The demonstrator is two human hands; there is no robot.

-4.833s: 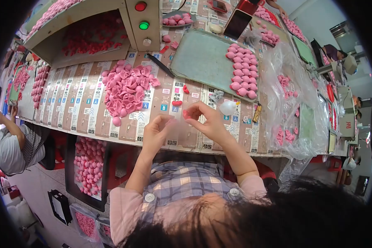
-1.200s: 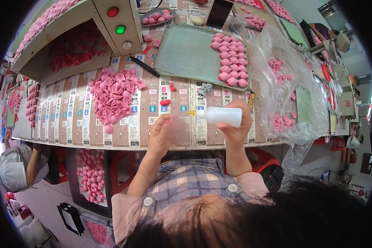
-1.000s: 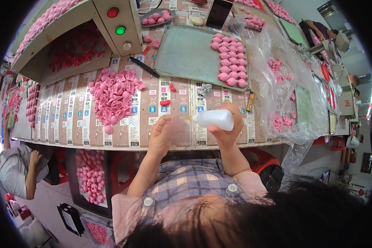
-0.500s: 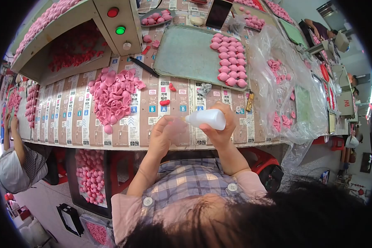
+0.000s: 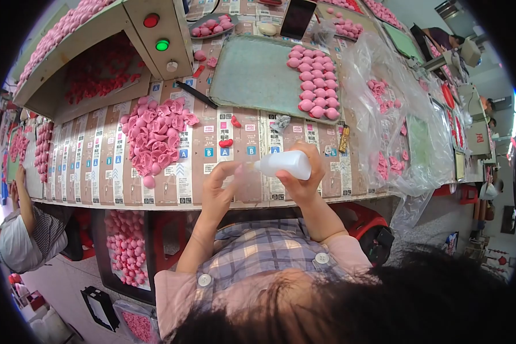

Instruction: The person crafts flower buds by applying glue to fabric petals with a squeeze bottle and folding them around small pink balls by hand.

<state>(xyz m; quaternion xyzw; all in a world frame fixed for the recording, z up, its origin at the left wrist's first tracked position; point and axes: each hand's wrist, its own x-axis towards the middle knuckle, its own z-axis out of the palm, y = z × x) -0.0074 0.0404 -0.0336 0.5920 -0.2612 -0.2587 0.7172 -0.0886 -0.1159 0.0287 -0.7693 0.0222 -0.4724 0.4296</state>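
Observation:
My right hand (image 5: 307,175) is wrapped round a white squeeze bottle (image 5: 289,165), whose nozzle points left at the fingertips of my left hand (image 5: 219,186). My left hand is pinched on a small pinkish piece (image 5: 242,172), blurred and partly hidden by the fingers. Two small red pieces lie just beyond: one red piece (image 5: 226,143) close to my left hand, another red piece (image 5: 235,121) farther back. To the left is a heap of pink shells (image 5: 157,135). Rows of pink rounded pieces (image 5: 317,83) stand on the right part of a green tray (image 5: 249,74).
A metal box with lights (image 5: 155,43) stands at the back left. Clear plastic sheeting (image 5: 384,109) covers the table's right side. A black bar (image 5: 196,93) touches the tray's left side. A phone (image 5: 297,20) stands behind. A co-worker (image 5: 26,235) sits at the far left.
Since the oldest frame, my right hand has taken hold of the white bottle. Lately its nozzle has moved left to my left fingertips. The view has shifted slightly, and the co-worker's arm has moved.

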